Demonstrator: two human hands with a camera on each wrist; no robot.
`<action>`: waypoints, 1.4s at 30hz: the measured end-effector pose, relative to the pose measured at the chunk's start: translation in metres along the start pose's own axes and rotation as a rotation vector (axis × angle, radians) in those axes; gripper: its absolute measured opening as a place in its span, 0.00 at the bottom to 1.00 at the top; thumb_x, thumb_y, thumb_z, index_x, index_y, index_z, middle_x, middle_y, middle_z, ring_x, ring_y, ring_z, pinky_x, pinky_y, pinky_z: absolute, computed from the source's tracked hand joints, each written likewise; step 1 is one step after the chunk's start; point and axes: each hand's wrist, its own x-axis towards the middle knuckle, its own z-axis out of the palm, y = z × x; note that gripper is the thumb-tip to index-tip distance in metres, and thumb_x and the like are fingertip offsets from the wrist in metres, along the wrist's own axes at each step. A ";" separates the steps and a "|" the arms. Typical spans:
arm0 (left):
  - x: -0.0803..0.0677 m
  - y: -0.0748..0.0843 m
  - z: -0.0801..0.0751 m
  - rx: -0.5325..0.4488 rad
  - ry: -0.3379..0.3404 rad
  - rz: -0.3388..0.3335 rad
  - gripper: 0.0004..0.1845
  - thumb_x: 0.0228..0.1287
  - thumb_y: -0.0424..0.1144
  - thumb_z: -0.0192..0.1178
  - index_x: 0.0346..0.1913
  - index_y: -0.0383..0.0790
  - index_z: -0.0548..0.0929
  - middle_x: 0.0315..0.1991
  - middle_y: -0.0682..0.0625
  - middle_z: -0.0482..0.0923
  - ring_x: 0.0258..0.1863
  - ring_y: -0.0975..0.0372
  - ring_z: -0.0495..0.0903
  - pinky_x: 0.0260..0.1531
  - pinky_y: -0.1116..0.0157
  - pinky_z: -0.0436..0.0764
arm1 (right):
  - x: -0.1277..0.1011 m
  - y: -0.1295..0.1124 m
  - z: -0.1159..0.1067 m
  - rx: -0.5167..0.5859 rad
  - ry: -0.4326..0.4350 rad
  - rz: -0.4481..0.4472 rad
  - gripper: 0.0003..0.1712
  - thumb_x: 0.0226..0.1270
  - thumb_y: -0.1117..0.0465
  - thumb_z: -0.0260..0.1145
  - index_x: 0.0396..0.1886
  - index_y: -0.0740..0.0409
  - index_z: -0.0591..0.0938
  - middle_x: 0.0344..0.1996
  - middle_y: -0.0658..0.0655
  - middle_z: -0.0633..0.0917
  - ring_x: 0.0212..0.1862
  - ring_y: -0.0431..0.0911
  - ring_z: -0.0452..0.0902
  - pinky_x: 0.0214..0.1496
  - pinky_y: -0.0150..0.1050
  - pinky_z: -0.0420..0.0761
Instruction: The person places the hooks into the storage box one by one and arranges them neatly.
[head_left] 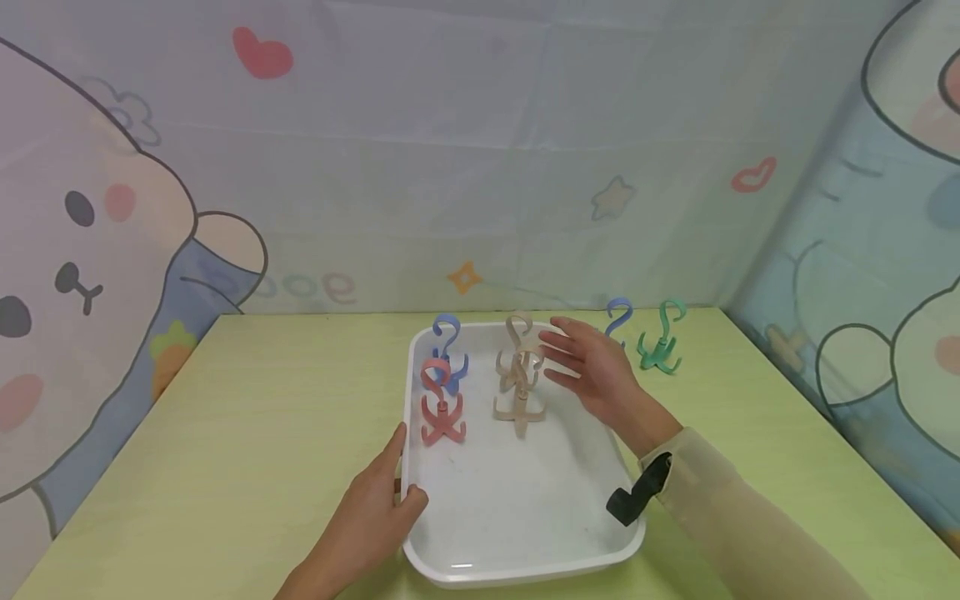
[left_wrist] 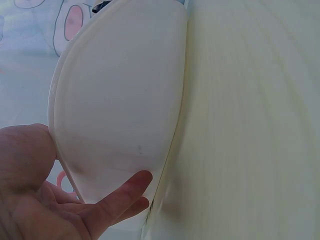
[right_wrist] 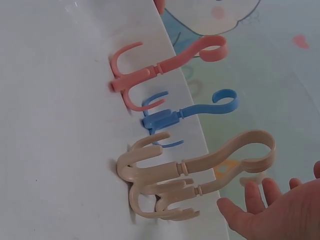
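Fingers of the left hand [head_left: 367, 521] curl round the left rim of the white tray [head_left: 525, 517], thumb over the edge, clamped on it near the tray's front left corner. The right hand [head_left: 592, 375] hovers with fingers spread and holds nothing, just beside two beige hooks [head_left: 517, 375] standing near the tray's far edge. A pink hook [head_left: 441, 408] and a blue hook [head_left: 448, 350] stand by the far left corner. Another blue hook [head_left: 618, 321] and a green hook [head_left: 662, 342] stand on the table [head_left: 225, 433], near its far right corner.
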 end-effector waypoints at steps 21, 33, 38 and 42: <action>-0.001 0.001 -0.001 -0.006 -0.005 0.001 0.45 0.65 0.33 0.56 0.85 0.33 0.53 0.79 0.36 0.65 0.56 0.48 0.88 0.48 0.58 0.89 | -0.008 -0.025 -0.006 0.043 -0.014 -0.014 0.36 0.84 0.49 0.53 0.85 0.50 0.59 0.81 0.59 0.67 0.79 0.55 0.68 0.81 0.54 0.67; -0.001 0.002 0.000 -0.018 -0.007 0.002 0.45 0.64 0.32 0.56 0.84 0.32 0.53 0.78 0.35 0.66 0.57 0.46 0.88 0.49 0.57 0.89 | -0.010 -0.034 -0.025 0.066 0.004 -0.012 0.36 0.83 0.49 0.56 0.86 0.45 0.60 0.83 0.56 0.65 0.76 0.50 0.71 0.67 0.42 0.81; -0.001 0.002 -0.001 -0.015 -0.008 -0.001 0.45 0.65 0.33 0.56 0.84 0.32 0.53 0.79 0.35 0.66 0.57 0.46 0.88 0.49 0.57 0.89 | -0.012 -0.036 -0.035 0.067 0.018 -0.025 0.38 0.81 0.49 0.60 0.85 0.46 0.61 0.76 0.54 0.73 0.66 0.44 0.80 0.57 0.36 0.85; -0.001 0.001 -0.001 -0.012 -0.009 -0.002 0.45 0.65 0.33 0.56 0.84 0.32 0.53 0.79 0.35 0.66 0.56 0.47 0.88 0.48 0.57 0.89 | -0.013 -0.036 -0.042 0.049 0.043 -0.044 0.36 0.80 0.49 0.62 0.83 0.46 0.64 0.62 0.45 0.82 0.61 0.42 0.83 0.54 0.35 0.86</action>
